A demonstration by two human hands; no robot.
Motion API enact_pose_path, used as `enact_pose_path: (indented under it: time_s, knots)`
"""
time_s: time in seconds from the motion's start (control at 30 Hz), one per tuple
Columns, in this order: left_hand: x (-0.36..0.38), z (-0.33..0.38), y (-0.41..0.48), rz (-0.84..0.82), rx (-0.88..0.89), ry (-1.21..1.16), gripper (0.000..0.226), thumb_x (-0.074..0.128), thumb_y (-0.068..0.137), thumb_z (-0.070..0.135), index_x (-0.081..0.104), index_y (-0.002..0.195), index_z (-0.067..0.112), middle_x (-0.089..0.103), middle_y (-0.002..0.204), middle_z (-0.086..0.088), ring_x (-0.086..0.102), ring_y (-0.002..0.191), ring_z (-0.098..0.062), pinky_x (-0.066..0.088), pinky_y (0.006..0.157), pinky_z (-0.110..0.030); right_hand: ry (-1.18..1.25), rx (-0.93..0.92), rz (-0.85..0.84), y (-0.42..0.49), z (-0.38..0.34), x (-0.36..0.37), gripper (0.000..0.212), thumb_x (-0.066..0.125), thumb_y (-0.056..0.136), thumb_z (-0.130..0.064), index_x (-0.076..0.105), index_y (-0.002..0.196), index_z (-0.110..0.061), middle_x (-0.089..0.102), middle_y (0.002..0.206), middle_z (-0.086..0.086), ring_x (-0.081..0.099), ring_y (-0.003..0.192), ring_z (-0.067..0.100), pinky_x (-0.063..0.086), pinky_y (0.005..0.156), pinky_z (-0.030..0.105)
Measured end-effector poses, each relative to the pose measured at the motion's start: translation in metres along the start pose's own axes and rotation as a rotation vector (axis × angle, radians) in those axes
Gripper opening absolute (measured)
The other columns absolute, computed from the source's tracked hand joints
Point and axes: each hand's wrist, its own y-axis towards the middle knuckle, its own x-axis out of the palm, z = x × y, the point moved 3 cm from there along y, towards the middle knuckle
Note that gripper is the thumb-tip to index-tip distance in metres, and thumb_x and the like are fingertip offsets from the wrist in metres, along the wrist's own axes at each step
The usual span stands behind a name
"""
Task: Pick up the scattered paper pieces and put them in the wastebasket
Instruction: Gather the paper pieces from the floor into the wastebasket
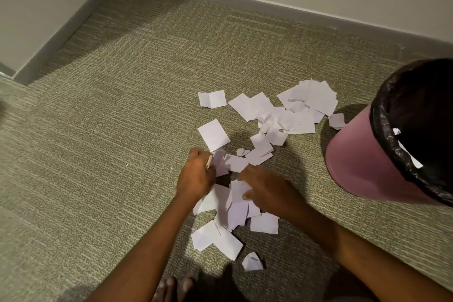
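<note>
Several white paper pieces [289, 115] lie scattered on the carpet, from near my feet up to the pink wastebasket [362, 154] at the right. The wastebasket has a black liner [387, 135] with a few scraps inside. My left hand [196, 176] grips a bunch of paper pieces [220, 162] at the middle of the scatter. My right hand [267, 191] lies on the pile just beside it, thumb and fingers pinching a sheet [239, 190]. More pieces [220, 235] lie below both hands.
Green-beige carpet [122, 142] covers the floor. Grey baseboard [269, 7] and white walls form a corner at the upper left. My bare toes [176, 287] show at the bottom edge. A crumpled scrap [252, 261] lies near them.
</note>
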Motion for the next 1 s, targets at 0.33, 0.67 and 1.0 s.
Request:
enact_pose_path:
  time_s: [0.33, 0.67, 1.0]
  knots:
    - [0.021, 0.000, 0.015, -0.009, 0.012, 0.067, 0.023, 0.078, 0.089, 0.021, 0.073, 0.110, 0.013, 0.058, 0.118, -0.003, 0.062, 0.101, -0.028, 0.044, 0.064, -0.034, -0.207, 0.029, 0.031, -0.001, -0.009, 0.024, 0.067, 0.096, 0.064, -0.043, 0.061, 0.117, -0.022, 0.066, 0.111, -0.003, 0.063, 0.105, 0.024, 0.051, 0.086, 0.040]
    - [0.019, 0.007, 0.014, 0.000, 0.029, 0.069, 0.018, 0.079, 0.088, 0.014, 0.074, 0.098, 0.027, 0.060, 0.109, 0.008, 0.063, 0.098, -0.021, 0.042, 0.062, -0.032, 0.117, 0.497, 0.064, -0.018, 0.018, -0.020, 0.055, 0.088, 0.079, -0.048, 0.069, 0.129, -0.034, 0.073, 0.129, -0.008, 0.071, 0.116, 0.023, 0.056, 0.096, 0.041]
    - [-0.005, 0.017, 0.008, 0.047, -0.237, -0.221, 0.027, 0.081, 0.094, 0.028, 0.068, 0.082, 0.007, 0.071, 0.074, -0.008, 0.062, 0.059, -0.020, 0.043, 0.053, -0.032, 0.821, 0.638, 0.337, -0.048, 0.030, -0.063, 0.021, 0.092, 0.083, -0.019, 0.076, 0.094, -0.028, 0.082, 0.089, -0.007, 0.078, 0.083, 0.012, 0.065, 0.071, 0.034]
